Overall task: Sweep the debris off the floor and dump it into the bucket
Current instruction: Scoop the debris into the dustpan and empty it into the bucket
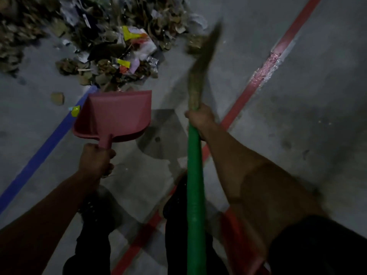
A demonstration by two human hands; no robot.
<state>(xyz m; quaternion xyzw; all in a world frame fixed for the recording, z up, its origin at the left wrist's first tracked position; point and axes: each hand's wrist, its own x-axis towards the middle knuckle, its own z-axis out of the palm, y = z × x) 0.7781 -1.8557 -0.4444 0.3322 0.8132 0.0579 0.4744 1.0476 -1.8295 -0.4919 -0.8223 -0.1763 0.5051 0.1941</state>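
Observation:
A big heap of debris [111, 42], dry leaves mixed with paper and coloured wrappers, lies on the grey floor at the top left. My left hand [96, 159] grips the short handle of a pink dustpan [114, 114], whose open mouth points at the near edge of the heap. The pan looks empty. My right hand [200, 119] grips a broom [195, 175] where its green handle meets the brown bristles. The bristle head [204, 54] is blurred and raised to the right of the heap. No bucket is in view.
A blue floor line [45, 147] runs diagonally under the dustpan, and a red line [264, 70] crosses to the right. A few loose scraps [58, 98] lie left of the pan. My dark-clad legs [95, 225] stand at the bottom.

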